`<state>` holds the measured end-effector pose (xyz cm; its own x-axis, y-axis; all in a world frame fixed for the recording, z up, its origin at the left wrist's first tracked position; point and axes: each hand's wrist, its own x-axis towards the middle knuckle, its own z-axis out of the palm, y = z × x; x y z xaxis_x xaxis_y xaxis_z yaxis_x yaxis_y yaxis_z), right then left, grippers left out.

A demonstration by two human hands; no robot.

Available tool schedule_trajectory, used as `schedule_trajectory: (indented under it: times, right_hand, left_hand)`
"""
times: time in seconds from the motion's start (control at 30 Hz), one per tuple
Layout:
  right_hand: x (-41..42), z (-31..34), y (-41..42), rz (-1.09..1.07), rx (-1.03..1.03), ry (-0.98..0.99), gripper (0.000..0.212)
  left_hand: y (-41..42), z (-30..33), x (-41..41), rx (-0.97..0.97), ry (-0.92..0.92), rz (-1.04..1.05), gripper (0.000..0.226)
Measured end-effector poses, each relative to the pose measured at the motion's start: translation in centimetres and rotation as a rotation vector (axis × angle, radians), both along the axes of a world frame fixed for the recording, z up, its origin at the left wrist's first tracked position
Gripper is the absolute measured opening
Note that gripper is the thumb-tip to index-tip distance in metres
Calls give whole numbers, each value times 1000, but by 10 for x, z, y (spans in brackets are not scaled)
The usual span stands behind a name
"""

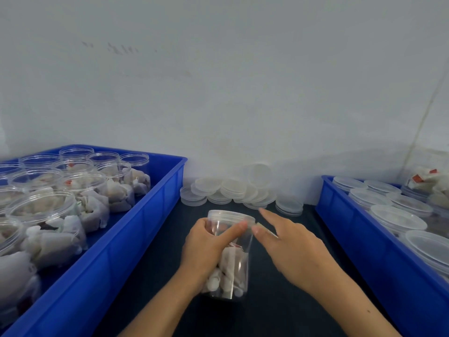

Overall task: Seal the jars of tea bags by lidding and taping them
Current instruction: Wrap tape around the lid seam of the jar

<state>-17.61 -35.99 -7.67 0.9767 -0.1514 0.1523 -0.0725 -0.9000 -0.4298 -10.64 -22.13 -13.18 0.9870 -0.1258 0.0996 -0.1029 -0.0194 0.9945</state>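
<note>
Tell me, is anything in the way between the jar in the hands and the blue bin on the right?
Nothing visible blocks it. The left hand grips the jar, the right hand pinches at its lid edge, and only bare dark table lies between the jar and the right bin. The loose lids sit farther back.

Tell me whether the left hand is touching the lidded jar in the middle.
Touching. The head view shows the left hand wrapped around the jar, thumb pressed just under the lid.

no readable text, labels or numbers
</note>
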Motion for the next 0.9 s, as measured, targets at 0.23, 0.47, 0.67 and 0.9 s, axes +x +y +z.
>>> schedule_trajectory:
  times: [0.23,0.47,0.67,0.9]
  right_hand:
    - [3,5,-19,11,12,45,50]
    - [8,0,-23,41,3,-13,41]
    - [10,-3,-22,62,-49,-59,45]
    - [12,-10,-15,53,-176,-97,40]
  left_hand:
    - [5,-3,1,-140,-12,-98,64]
    - [10,-6,6,-229,31,-264,59]
    - [13,-8,7,-257,48,-324,55]
    - [10,-13,9,-312,39,-332,59]
